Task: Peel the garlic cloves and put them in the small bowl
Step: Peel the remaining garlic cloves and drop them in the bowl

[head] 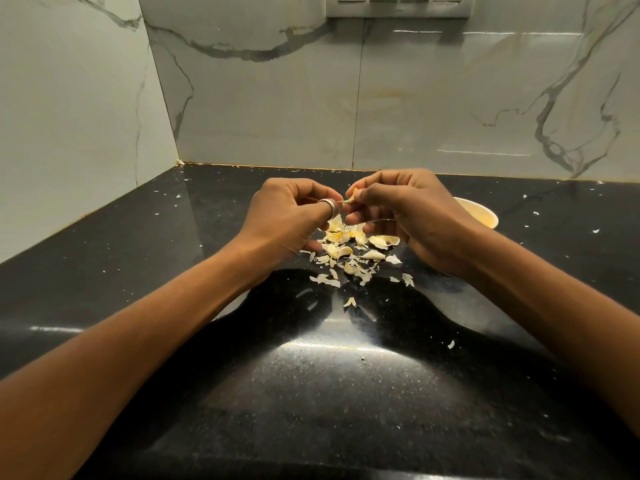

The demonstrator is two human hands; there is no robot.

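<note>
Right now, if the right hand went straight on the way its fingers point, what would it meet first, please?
Probably the left hand: the right hand points across at it, both pinching one garlic clove between them. Depth is hard to judge from one view.

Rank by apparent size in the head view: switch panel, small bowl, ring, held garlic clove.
1. switch panel, though cropped by the frame top.
2. small bowl, partly hidden behind the right hand.
3. ring and garlic clove look alike; not ranked.
</note>
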